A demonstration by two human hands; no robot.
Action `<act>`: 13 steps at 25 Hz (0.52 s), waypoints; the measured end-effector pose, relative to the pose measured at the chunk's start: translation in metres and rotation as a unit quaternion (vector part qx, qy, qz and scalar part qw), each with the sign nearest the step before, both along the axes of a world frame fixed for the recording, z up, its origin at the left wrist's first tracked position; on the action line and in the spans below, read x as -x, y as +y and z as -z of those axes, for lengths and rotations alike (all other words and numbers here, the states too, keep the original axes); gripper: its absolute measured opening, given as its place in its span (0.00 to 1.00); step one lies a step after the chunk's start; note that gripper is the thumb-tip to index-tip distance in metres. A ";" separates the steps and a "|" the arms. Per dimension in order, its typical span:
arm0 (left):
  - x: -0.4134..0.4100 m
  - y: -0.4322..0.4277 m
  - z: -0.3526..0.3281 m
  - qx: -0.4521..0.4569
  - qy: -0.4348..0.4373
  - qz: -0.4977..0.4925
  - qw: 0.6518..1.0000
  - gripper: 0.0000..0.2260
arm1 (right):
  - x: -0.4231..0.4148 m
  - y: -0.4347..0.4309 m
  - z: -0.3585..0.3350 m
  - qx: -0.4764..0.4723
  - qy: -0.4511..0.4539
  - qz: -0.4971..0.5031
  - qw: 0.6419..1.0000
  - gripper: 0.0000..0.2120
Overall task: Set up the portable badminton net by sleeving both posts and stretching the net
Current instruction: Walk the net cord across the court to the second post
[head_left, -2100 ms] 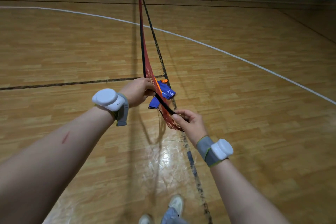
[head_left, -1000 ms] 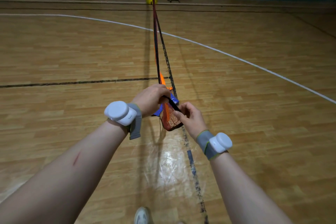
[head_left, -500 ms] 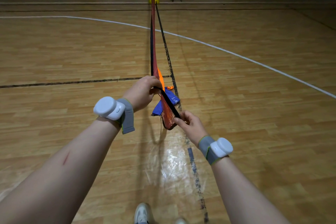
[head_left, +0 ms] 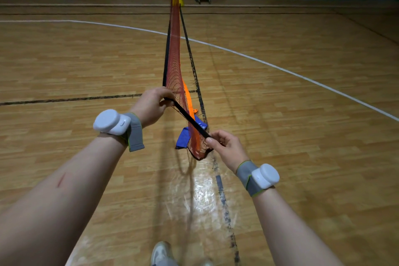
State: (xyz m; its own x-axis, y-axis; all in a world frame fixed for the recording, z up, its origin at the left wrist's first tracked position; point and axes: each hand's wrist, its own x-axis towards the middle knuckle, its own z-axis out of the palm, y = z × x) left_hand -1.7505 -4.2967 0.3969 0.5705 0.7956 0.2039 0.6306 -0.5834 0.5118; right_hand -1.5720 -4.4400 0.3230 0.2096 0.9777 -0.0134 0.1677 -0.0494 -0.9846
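Shoe tip, pale and rounded (head_left: 160, 252), sits nearest me on the glossy wooden floor (head_left: 86, 60), well short of the black woven edge band (head_left: 187, 116) I am working on. My right grip (head_left: 226, 147) pinches the near, lower end of that band between thumb and forefinger, with the other fingers loosely curled. My left grip (head_left: 151, 106) is wrapped round the band's farther, higher end, so it runs taut and slanting between the two.

Under the band the red mesh net (head_left: 174, 65) hangs in a slack, bunched pouch; I cannot tell whether it touches the floor. A crumpled blue fabric piece (head_left: 183, 138) lies just beneath the band, and an orange fabric strip (head_left: 186, 95) runs alongside the mesh just beyond it. Past the band the net stretches away to a yellow-based far post (head_left: 181, 1), too small to read closely.

I judge the net light, limp and quick to snag. Fingers through the mesh could stretch or tear it, so the flat, firmer band is the place to hold. That band may slide under a pinch, so I would want a full wrap on it for any hard pull.
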 end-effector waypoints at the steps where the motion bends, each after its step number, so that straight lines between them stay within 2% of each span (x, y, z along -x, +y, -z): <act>1: -0.002 -0.002 0.003 -0.003 0.007 -0.002 1.000 0.08 | -0.001 -0.003 0.001 0.001 0.014 -0.002 1.000 0.05; 5: -0.024 -0.012 0.012 -0.023 0.067 0.019 0.997 0.09 | -0.001 -0.014 0.004 -0.002 0.025 0.006 1.000 0.08; 8: -0.043 -0.030 0.015 -0.022 0.110 0.086 0.990 0.11 | 0.002 -0.021 0.006 -0.010 0.028 0.018 0.999 0.09; 11: -0.046 -0.058 0.022 -0.013 0.113 0.158 0.981 0.12 | 0.001 -0.024 0.008 -0.018 0.022 0.034 0.999 0.10; 13: -0.038 -0.072 0.027 -0.004 0.101 0.169 0.980 0.13 | 0.004 -0.025 0.009 -0.020 0.010 0.037 0.999 0.10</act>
State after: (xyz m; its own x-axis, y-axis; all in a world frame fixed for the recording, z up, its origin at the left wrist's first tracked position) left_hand -1.7129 -4.3689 0.3702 0.8303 0.5535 0.0656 0.4891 -0.7800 0.3904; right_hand -1.5765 -4.4655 0.3135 0.2806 0.9596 0.0208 0.1458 -0.0212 -0.9891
